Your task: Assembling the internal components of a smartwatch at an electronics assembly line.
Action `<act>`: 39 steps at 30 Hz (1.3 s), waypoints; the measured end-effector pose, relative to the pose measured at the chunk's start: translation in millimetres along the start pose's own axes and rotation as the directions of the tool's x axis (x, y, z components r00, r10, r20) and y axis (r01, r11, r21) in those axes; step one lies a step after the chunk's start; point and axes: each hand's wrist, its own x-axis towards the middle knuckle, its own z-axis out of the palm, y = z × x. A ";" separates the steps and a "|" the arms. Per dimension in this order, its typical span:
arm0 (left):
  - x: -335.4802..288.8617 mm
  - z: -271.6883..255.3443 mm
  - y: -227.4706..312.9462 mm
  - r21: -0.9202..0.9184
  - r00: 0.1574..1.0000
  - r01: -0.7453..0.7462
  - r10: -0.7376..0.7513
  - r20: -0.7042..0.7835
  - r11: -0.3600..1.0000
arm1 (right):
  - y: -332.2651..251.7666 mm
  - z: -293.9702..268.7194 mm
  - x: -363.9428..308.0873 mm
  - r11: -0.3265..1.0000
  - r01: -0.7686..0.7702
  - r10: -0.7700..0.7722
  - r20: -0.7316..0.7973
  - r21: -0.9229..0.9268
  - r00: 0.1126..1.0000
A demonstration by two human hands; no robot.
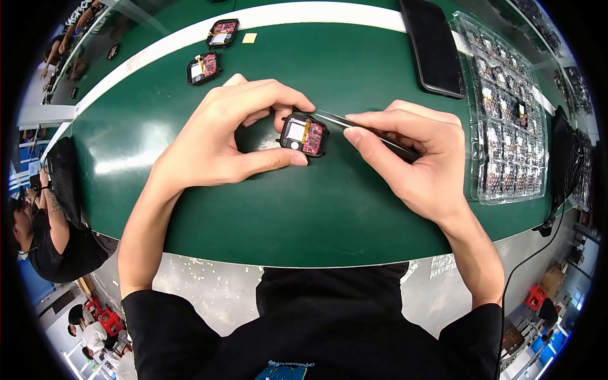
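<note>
Between the thumb and fingers of my left hand (237, 136) is an opened smartwatch case (303, 135), black-framed, with a red circuit board, a pale battery and a yellow flex strip showing. My right hand (415, 149) grips dark tweezers (386, 138), whose thin bright tips reach the upper edge of the case, close to my left index fingertip. Whether the tips touch the case I cannot tell. Farther off to the left lie two similar opened watch cases, one (203, 68) nearer and one (222, 33) behind it.
The work surface is a green table (304, 221). A small yellow square (249, 38) lies near the far cases. At the far right rests a black phone (434, 47), beside clear plastic trays (510, 126) holding several watch parts. A person (54, 234) sits at the left.
</note>
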 end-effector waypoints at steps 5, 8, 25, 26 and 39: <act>0.7 0.1 1.2 0.036 1.000 -0.007 0.007 0.004 0.999 | 0.7 10.7 1.3 0.995 0.033 -0.031 -0.022 0.096 0.999; -0.1 -2.3 4.4 0.024 0.999 0.025 -0.026 0.022 0.999 | -8.4 11.0 0.3 1.000 0.018 -0.015 0.113 -0.020 0.993; 70.5 -81.9 -28.3 0.323 0.970 0.206 -0.148 -0.195 0.924 | -26.4 -71.1 -13.1 0.896 0.219 -0.297 -0.156 -0.388 0.942; 75.3 -89.2 -42.7 0.505 0.955 0.240 -0.110 -0.274 0.829 | -25.0 -89.0 -9.9 0.890 0.169 -0.269 -0.188 -0.424 0.945; 143.6 -83.0 -117.7 0.428 0.901 0.413 -0.292 -0.320 0.804 | 91.6 -270.7 -1.7 0.648 -0.582 0.224 -0.608 -0.491 0.762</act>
